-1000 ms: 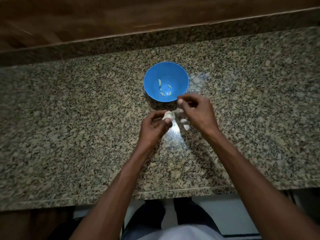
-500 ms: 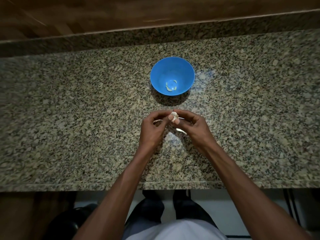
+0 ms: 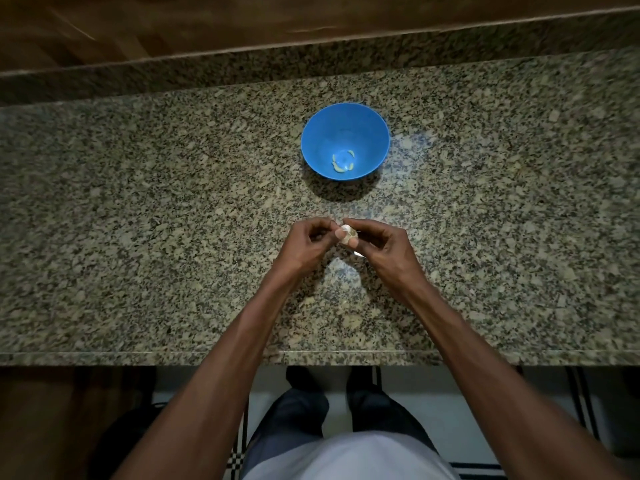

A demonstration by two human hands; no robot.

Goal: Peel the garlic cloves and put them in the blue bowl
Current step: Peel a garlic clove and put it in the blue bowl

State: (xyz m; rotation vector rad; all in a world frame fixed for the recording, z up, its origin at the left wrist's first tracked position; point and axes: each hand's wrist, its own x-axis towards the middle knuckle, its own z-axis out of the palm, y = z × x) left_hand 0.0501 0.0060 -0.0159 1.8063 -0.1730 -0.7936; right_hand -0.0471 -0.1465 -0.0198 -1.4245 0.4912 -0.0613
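The blue bowl [image 3: 360, 126] stands on the granite counter with a few pale peeled garlic cloves [image 3: 342, 163] at its bottom. Just in front of it, my left hand [image 3: 306, 245] and my right hand [image 3: 379, 245] meet fingertip to fingertip. Between them they pinch one small whitish garlic clove [image 3: 347, 234], still partly in its papery skin. My fingers cover most of the clove. A white scrap of peel [image 3: 358, 253] lies on the counter under my right hand.
The speckled granite counter [image 3: 138, 237] runs left to right, with its front edge near my waist. A raised granite ledge and a brown wooden wall [image 3: 207, 26] close off the back. My legs and the tiled floor show below the counter edge.
A second ago my right hand was lifted toward the bowl, apart from the left. It has come back down, and both hands now pinch the clove together. The view has shifted slightly.
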